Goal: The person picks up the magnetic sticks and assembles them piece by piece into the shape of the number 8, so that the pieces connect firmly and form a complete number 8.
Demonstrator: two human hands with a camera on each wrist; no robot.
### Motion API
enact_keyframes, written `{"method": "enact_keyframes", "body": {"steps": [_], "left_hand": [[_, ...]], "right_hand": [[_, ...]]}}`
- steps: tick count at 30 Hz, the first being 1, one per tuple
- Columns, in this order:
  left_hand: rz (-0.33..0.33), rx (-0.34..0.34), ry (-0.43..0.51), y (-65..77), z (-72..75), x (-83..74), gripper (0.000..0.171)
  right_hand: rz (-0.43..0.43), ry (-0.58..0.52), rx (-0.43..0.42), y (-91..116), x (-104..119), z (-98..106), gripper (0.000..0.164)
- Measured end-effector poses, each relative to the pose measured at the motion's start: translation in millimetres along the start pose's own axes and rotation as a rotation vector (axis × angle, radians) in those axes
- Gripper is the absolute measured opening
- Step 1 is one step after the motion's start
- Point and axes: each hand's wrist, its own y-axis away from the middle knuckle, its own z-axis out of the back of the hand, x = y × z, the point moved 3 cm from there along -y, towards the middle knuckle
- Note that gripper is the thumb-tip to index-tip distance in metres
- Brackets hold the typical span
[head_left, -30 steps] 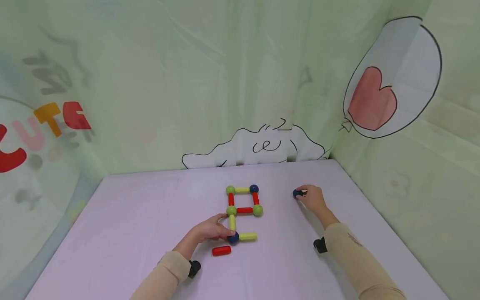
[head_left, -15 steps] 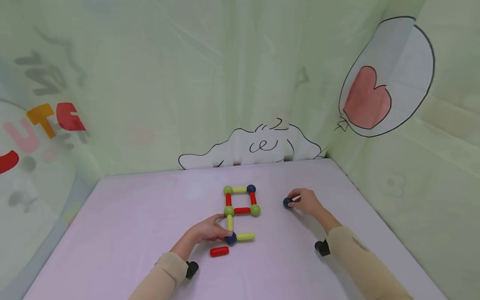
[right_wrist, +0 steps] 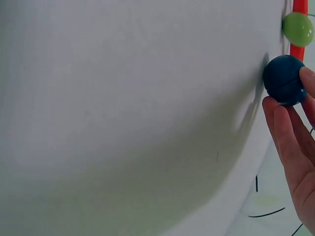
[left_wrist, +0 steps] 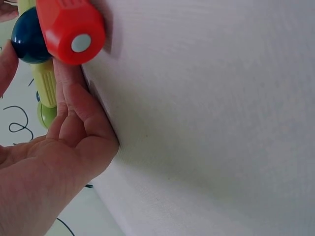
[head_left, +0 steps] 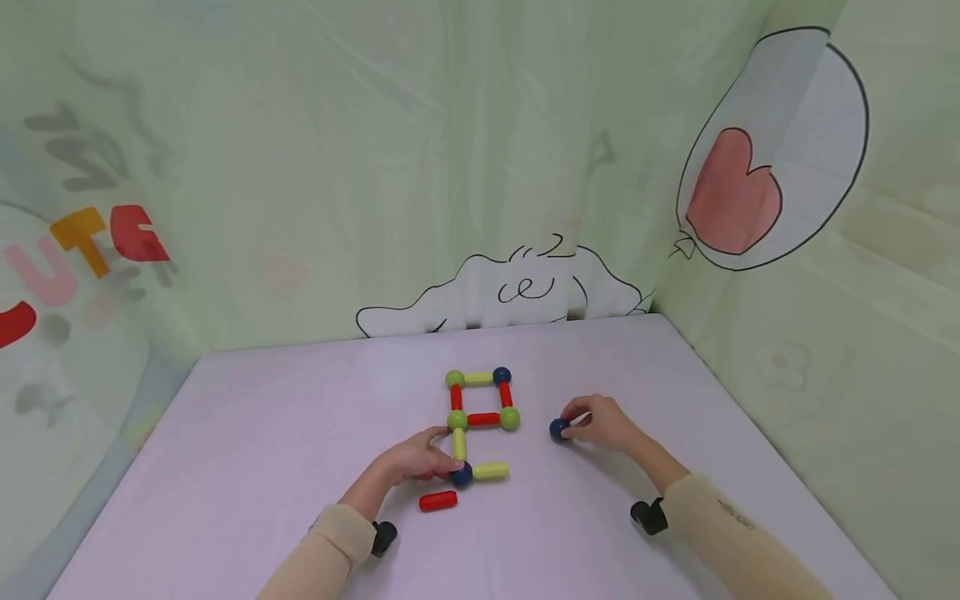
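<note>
In the head view, magnetic rods and balls lie joined on the table as a square of red rods [head_left: 483,419] and a yellow rod [head_left: 478,378], with green balls [head_left: 510,418] and a blue ball [head_left: 502,376] at its corners. Below it, a yellow rod [head_left: 459,446] leads to a lower blue ball [head_left: 461,474], from which another yellow rod [head_left: 491,472] points right. My left hand [head_left: 415,458] holds that lower ball, thumb on it, a finger reaching the green ball [head_left: 457,420] above. To the right, my right hand [head_left: 604,425] pinches a separate dark blue ball [right_wrist: 284,80] close over the table.
A loose red rod [head_left: 438,502] lies in front of the left hand, its metal end showing in the left wrist view. The lilac table [head_left: 300,433] meets printed curtains [head_left: 300,208] at its back and right edges. Black wrist cameras [head_left: 648,517] sit under both sleeves.
My right hand has brought its blue ball left and toward me, nearer the joined pieces. The left hand keeps its hold, and the structure stays put apart from a slight camera shift.
</note>
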Motion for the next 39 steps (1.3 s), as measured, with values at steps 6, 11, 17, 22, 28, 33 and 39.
{"method": "enact_keyframes", "body": {"steps": [6, 11, 17, 22, 28, 33, 39], "left_hand": [[-0.01, 0.007, 0.008, 0.1, -1.3, 0.0, 0.075], [-0.007, 0.006, 0.006, 0.7, -1.6, -1.1, 0.075], [-0.005, 0.005, 0.005, 1.8, -1.5, -2.0, 0.075], [-0.003, 0.003, 0.001, 2.6, -1.6, -2.6, 0.074], [-0.004, 0.0, -0.009, 2.4, -1.7, -2.6, 0.074], [-0.004, -0.003, -0.016, 1.6, -1.6, -2.1, 0.074], [-0.013, -0.004, -0.017, 1.7, -0.9, -2.3, 0.074]], "right_hand": [[-0.01, -0.023, 0.028, 9, 7, -11, 0.018], [-0.004, -0.042, 0.057, 15, 14, -19, 0.018], [0.001, -0.055, 0.078, 19, 22, -26, 0.018], [0.017, -0.069, 0.09, 21, 26, -32, 0.019], [0.063, -0.089, 0.111, 23, 32, -39, 0.019], [0.062, -0.107, 0.116, 23, 37, -46, 0.019], [0.071, -0.133, 0.131, 22, 43, -53, 0.019]]}}
